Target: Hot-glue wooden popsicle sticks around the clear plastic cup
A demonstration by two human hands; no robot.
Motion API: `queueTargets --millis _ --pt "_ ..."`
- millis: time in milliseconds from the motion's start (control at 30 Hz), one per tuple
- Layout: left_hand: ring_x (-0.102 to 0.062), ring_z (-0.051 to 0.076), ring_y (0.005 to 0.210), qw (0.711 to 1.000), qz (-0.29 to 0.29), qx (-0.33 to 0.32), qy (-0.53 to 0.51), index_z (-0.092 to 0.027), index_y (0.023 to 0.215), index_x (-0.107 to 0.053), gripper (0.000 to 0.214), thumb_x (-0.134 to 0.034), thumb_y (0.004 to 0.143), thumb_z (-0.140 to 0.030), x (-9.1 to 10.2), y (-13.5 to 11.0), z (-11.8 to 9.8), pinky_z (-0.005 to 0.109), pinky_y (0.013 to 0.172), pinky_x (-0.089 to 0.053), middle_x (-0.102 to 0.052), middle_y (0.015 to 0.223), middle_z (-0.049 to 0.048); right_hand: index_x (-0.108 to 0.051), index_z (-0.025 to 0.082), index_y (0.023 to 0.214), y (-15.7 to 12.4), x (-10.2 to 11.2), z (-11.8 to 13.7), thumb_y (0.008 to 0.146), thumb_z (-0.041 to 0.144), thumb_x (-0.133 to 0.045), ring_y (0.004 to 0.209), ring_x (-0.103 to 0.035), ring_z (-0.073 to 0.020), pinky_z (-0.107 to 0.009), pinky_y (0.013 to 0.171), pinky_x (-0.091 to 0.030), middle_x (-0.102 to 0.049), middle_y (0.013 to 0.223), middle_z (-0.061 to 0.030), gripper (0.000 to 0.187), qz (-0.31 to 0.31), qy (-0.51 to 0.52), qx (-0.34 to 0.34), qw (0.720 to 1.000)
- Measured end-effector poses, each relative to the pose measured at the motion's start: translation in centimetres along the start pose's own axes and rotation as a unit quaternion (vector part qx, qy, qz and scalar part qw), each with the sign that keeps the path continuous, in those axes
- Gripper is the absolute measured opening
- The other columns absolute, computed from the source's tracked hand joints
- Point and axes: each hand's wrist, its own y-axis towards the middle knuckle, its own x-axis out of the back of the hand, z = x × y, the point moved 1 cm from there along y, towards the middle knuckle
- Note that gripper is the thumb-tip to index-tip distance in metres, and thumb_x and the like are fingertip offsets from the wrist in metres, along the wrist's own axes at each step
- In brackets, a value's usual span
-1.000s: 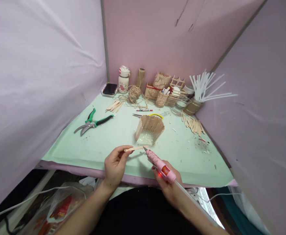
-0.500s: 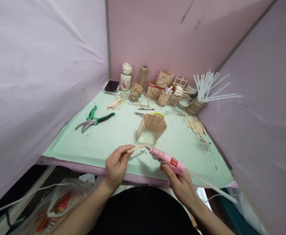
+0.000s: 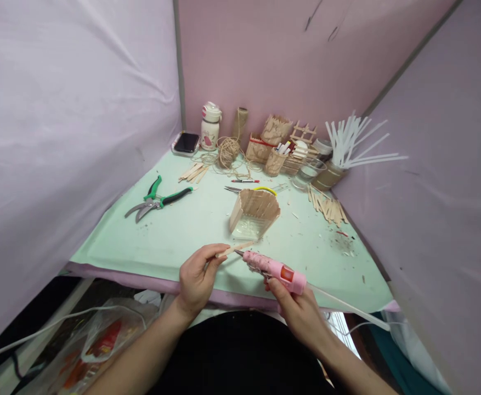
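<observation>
My left hand (image 3: 197,274) pinches a flat wooden craft stick (image 3: 237,248) by its near end, above the front edge of the green mat (image 3: 174,230). My right hand (image 3: 293,307) grips a pink glue gun (image 3: 275,267) with a white glue rod sticking out behind it. The gun's nozzle touches the stick near its middle. Just beyond the hands stands a clear plastic container (image 3: 254,213) partly clad in wooden sticks.
Green-handled pruning shears (image 3: 158,199) lie at the left. Loose sticks (image 3: 328,207) lie at the right. Along the back wall stand a phone (image 3: 186,142), a white bottle (image 3: 210,127), a twine ball (image 3: 226,152), stick-built holders and a cup of white rods (image 3: 339,159). Fabric walls close in both sides.
The glue gun's nozzle has slid left along the stick, from its far tip towards its middle. My right hand has turned the gun flatter. The left hand has barely moved.
</observation>
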Motion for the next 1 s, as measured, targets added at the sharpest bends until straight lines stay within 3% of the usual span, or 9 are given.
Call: queueTargets --millis 233,400,633,1000 --pt "-0.073 0.013 0.090 1.000 0.000 -0.010 0.001 -0.020 0.102 -0.070 0.015 -0.065 0.090 -0.015 -0.18 0.06 0.03 0.021 0.084 -0.058 -0.077 0.097 0.0014 -0.077 0.026 0.086 -0.15 -0.14 -0.27 0.094 0.056 -0.047 0.069 -0.066 -0.0229 -0.034 0.070 -0.056 -0.062 0.055 -0.0016 0.043 0.010 0.001 -0.004 1.000" --pt "-0.074 0.014 0.090 1.000 0.002 -0.011 0.003 -0.020 0.102 -0.071 0.013 -0.065 0.090 -0.017 -0.25 0.11 0.02 0.023 0.084 -0.059 -0.077 0.097 0.0024 -0.078 0.026 0.096 -0.11 -0.13 -0.29 0.094 0.054 -0.048 0.076 -0.068 -0.0242 -0.036 0.075 -0.057 -0.069 0.066 -0.0030 0.041 0.015 0.003 0.001 1.000" --pt "-0.074 0.015 0.090 1.000 0.006 -0.001 0.006 -0.021 0.101 -0.071 0.013 -0.064 0.091 -0.018 -0.10 0.01 -0.02 0.024 0.083 -0.059 -0.077 0.097 0.0026 -0.077 0.029 0.091 0.09 -0.11 -0.32 0.095 0.060 -0.042 0.076 -0.070 -0.0250 -0.037 0.074 -0.059 -0.068 0.061 -0.0022 0.047 0.011 -0.007 0.014 1.000" --pt "-0.074 0.015 0.090 1.000 0.002 0.005 0.012 -0.021 0.100 -0.071 0.012 -0.065 0.091 -0.019 -0.09 -0.15 0.20 0.025 0.084 -0.059 -0.078 0.098 0.0025 -0.077 0.028 0.104 0.28 0.24 -0.20 0.095 0.055 -0.046 0.102 -0.069 -0.0282 -0.041 0.089 -0.057 -0.077 0.088 -0.0041 0.042 0.001 0.013 0.015 1.000"
